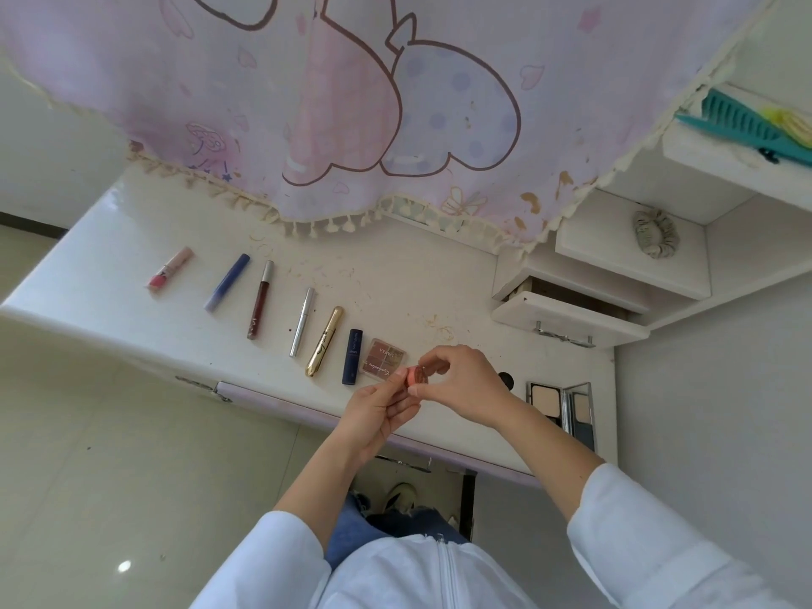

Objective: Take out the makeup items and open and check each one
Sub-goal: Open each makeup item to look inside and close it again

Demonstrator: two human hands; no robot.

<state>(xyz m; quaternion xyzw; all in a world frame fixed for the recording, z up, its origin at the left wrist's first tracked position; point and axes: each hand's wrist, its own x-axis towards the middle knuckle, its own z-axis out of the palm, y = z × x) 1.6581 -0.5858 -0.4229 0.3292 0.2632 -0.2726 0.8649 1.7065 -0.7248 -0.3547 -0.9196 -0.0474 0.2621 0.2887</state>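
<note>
White table runs below a pink cartoon cloth, with makeup laid in a row along it. From my end I see both forearms reaching out of white sleeves and meeting over the table's near edge. The left hand is turned palm up, and its grip closes on the lower side of a small round pink pot. The right hand arches over from the other side, thumb and fingertips pinching the pot's top.

Fingers cover most of the pot, so I cannot tell whether its lid is on, loose or off. A small black thing shows behind the right hand, too hidden to name.

The pot sits between the two grips, just beside the eyeshadow palette and near the open compact. A navy lipstick and a gold tube lie further left.
</note>
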